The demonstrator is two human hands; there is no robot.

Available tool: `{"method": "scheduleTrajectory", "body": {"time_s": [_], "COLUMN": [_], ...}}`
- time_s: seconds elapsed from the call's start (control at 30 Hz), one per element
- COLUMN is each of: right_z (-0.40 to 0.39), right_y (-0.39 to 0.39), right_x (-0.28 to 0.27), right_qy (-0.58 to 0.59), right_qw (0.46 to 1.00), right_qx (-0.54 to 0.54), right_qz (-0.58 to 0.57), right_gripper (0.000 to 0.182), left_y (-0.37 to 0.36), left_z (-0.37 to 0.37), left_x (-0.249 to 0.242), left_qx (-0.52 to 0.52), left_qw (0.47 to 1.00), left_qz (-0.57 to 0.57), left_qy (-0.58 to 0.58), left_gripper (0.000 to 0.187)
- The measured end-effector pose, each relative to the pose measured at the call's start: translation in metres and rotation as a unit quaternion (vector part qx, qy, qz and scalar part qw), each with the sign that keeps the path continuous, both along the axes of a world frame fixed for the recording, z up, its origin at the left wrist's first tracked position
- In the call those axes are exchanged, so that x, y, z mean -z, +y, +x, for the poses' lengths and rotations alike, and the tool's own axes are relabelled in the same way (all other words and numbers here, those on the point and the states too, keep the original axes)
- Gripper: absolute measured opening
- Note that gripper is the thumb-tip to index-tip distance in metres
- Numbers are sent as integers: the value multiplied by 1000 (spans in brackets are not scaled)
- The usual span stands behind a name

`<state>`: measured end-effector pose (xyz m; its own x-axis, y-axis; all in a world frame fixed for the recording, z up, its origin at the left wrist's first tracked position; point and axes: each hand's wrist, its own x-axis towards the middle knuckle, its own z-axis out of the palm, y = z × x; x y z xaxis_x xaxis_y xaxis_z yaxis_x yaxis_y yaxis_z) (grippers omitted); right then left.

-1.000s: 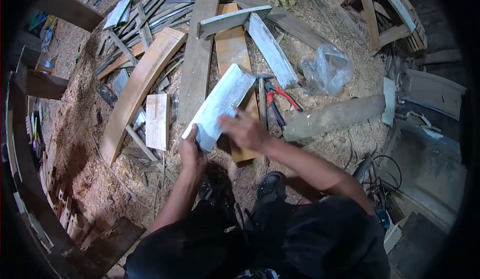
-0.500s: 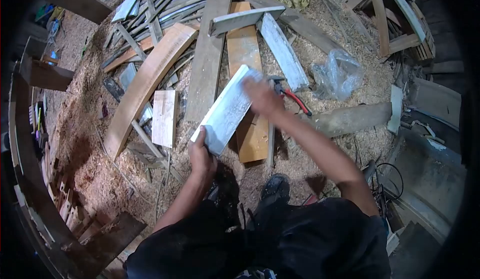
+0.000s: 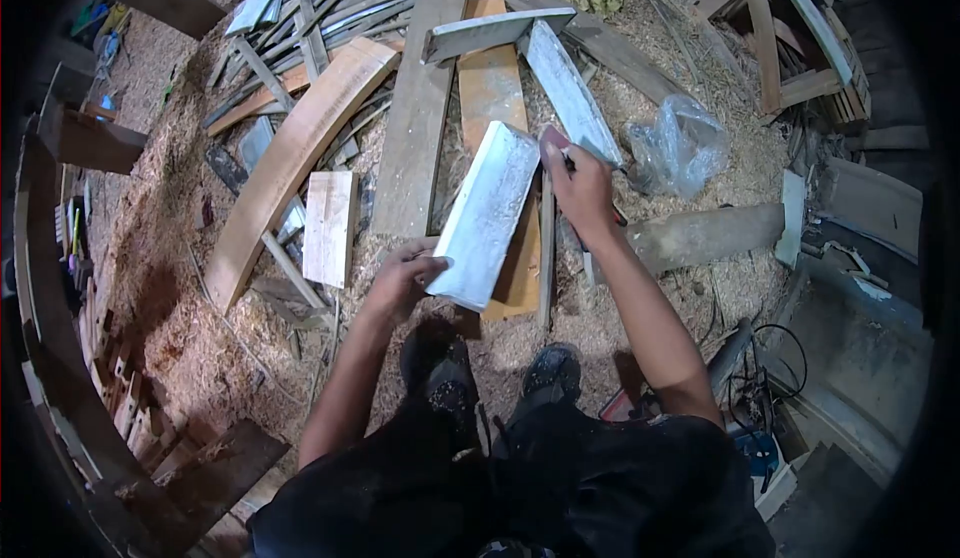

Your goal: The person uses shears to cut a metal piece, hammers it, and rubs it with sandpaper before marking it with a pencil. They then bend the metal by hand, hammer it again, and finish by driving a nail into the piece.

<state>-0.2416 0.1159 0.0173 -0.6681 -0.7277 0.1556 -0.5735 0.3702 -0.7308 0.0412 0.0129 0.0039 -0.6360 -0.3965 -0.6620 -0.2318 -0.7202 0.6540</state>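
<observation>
The left hand (image 3: 402, 276) clamped its fingers on a whitened board (image 3: 485, 220), one side seemingly left rough; the right hand (image 3: 584, 190) pinched a reddish scrap (image 3: 552, 142).

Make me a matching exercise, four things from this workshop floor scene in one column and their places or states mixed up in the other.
1. Left hand
2. Plastic bag
3. Orange-yellow board
4. Right hand

A. Partly hidden behind the held white board
B. Holding a small reddish piece
C. See-through and crumpled
D. Gripping the white board near its lower end

Right pairs: 1-D, 2-C, 3-A, 4-B
</observation>
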Motion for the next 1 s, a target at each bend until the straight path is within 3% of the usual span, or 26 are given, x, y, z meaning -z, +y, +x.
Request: {"method": "scheduleTrajectory", "body": {"time_s": [0.03, 0.1, 0.17, 0.23, 0.27, 0.3, 0.37, 0.47, 0.6, 0.7, 0.8, 0.93, 0.97, 1.0], "right_z": [5, 15, 17, 16, 10, 4, -10, -19, -51, -83, -91, -73, -68, -63], "right_y": [11, 25, 38, 49, 58, 67, 83, 77, 30, 8, -6, -13, -17, -21], "right_x": [3, 15, 27, 19, 8, -14, -24, -37, -13, 42, 42, 24, 18, 8], "right_qy": [-7, 32, -99, -229, -179, -127, -45, 5, 162, 117, 42, 59, 58, 58], "right_qw": [1000, 997, 988, 954, 974, 972, 929, 987, 981, 990, 989, 994, 995, 997], "right_qx": [10, 20, 101, 175, 133, 91, 51, 87, 77, 55, 47, 62, 54, 48], "right_qz": [-4, -71, -61, -86, 45, 177, 364, 138, -73, 49, 131, 74, 53, 33], "right_gripper": [32, 35, 36, 43, 45, 47, 49, 41, 39, 41, 38, 29, 29, 28], "left_y": [1, 4, 7, 14, 17, 19, 18, 15, 4, 2, -1, -2, -5, -8], "left_z": [-10, -27, -37, -37, -36, -40, -46, -53, -59, -64, -60, -41, -34, -28], "left_x": [-22, -24, -17, 0, 8, -17, -41, -49, -21, -25, -25, -23, -22, -24], "left_qx": [33, 155, 264, 205, 176, 144, 75, 31, 24, 2, -12, -61, -59, -64], "left_qw": [999, 981, 937, 947, 950, 966, 987, 990, 989, 989, 982, 968, 965, 964], "left_qz": [4, -103, -219, -246, -257, -213, -143, -121, -115, -114, -158, -231, -240, -240], "left_qy": [-43, -58, -66, -19, 5, -9, 24, 66, 85, 95, 107, 80, 83, 91], "left_gripper": [30, 32, 36, 35, 34, 27, 23, 21, 24, 24, 26, 29, 41, 40]}}
